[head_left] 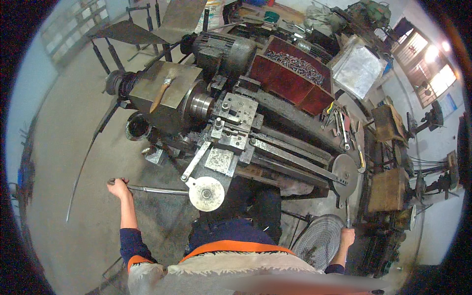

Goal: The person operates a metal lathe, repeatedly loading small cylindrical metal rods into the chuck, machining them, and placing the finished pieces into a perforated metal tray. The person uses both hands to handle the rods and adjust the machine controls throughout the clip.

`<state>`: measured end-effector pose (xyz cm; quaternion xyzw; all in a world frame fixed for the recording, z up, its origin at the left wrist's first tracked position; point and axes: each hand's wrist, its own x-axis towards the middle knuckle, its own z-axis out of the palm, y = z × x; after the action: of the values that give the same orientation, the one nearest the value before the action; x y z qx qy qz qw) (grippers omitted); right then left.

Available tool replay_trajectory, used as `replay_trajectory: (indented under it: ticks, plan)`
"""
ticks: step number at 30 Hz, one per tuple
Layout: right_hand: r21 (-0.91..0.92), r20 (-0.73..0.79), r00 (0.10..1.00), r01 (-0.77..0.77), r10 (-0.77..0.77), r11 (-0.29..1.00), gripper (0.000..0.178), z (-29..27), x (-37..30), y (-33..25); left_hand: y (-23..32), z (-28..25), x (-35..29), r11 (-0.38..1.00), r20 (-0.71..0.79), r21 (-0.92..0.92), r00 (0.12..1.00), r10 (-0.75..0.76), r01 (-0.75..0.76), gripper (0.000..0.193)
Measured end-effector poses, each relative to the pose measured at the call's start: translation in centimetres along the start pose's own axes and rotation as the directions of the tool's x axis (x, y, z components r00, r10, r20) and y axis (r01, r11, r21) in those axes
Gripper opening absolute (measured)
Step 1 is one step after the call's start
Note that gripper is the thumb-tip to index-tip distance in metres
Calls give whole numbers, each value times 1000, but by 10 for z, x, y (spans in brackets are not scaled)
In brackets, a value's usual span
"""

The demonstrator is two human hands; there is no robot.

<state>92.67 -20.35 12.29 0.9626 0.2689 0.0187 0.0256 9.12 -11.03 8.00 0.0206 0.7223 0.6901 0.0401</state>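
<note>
A small metal lathe (235, 110) stands in front of me. My left hand (118, 188) is closed around the end of a long metal lever (164, 191), which reaches right to a pale round disc (206, 194) at the machine's front. Far to the right, my right hand (347, 238) is wrapped round a second lever (348, 216) below a larger grey disc (345, 173) at the end of the bed. Between the levers sit the tool slide and the shiny round spindle nose (200, 106). No workpiece can be made out at the spindle.
A paintbrush (162, 92) lies on the headstock cover (184, 78). Behind the bed stands a dark red box (290, 82) of small metal parts. Wrenches (344, 129) and other hand tools lie right of it. A round perforated grey seat (322, 238) is near my right arm.
</note>
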Motion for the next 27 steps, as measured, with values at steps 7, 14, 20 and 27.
replay_trajectory:
  ticks: [7, 14, 20, 27]
  plan:
    - [-108, -127, 983, 122, -135, 987, 34, 26, 72, 28, -38, -33, 29, 1000, 92, -12, 996, 13, -12, 20]
    - [-245, -104, 994, -5, -21, 969, 35, 14, 154, 0, 9, -95, 15, 839, 312, 521, 950, -12, -161, 15]
    - [-208, -261, 954, 93, -147, 974, 48, 39, 128, 11, 5, -35, 79, 616, 614, 530, 764, 195, -583, 27]
    - [276, -214, 941, 315, -261, 908, 49, 57, 10, -14, -46, 107, 59, 6, 895, 442, 441, -70, -897, 45]
